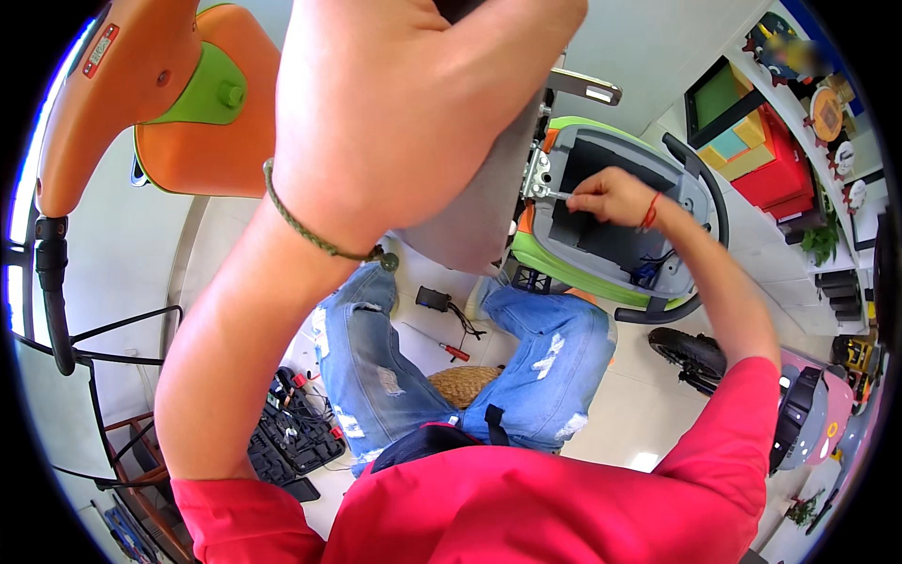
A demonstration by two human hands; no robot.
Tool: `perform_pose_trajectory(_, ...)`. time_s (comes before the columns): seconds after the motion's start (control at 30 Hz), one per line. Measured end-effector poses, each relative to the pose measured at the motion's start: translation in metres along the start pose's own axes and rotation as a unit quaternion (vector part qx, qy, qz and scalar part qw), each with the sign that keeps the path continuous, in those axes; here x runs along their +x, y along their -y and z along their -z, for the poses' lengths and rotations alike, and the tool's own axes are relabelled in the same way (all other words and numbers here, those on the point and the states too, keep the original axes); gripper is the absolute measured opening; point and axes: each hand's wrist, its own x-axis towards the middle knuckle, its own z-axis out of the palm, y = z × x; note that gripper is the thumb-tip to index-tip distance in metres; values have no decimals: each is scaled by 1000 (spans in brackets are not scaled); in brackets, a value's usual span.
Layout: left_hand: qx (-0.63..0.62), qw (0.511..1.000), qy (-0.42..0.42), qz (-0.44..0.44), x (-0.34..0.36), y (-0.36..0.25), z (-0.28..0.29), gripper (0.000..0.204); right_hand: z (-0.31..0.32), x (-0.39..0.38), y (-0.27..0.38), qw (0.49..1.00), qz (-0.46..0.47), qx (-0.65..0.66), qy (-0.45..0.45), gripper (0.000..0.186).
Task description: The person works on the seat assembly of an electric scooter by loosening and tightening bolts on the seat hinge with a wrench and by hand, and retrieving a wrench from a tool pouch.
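Observation:
My left hand [395,113] looms large at the top, its fingers mostly cut off by the upper edge. It grips a raised grey panel [460,216], which looks like a lid or seat underside. Beside the panel sits a silver metal hinge bracket [538,179]. A short silver rod [558,195] sticks out of this bracket, and my right hand [611,196] pinches its end with thumb and fingers. Under my right hand is the dark open storage bin [587,249] of a green and grey vehicle body [564,263]. Whether the rod is a bolt or a tool cannot be made out.
Between my jeans-clad legs lie a red-handled screwdriver [455,352] and a small black part with wires [433,300]. An open black tool case [299,423] is at lower left. An orange vehicle front [202,103] stands at left, a black tyre [686,355] at right.

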Motion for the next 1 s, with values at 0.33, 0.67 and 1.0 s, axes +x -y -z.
perform_pose_trajectory(0.33,-102,989,42,-96,7,35,-2,27,73,57,49,912,61,-398,74,41)
perform_pose_trajectory(0.67,-88,993,35,-66,1,45,4,28,-41,-48,63,928,62,-285,-233,28)
perform_pose_trajectory(1.0,-76,994,55,-61,0,14,13,28,-132,-23,13,873,-63,435,-210,25)
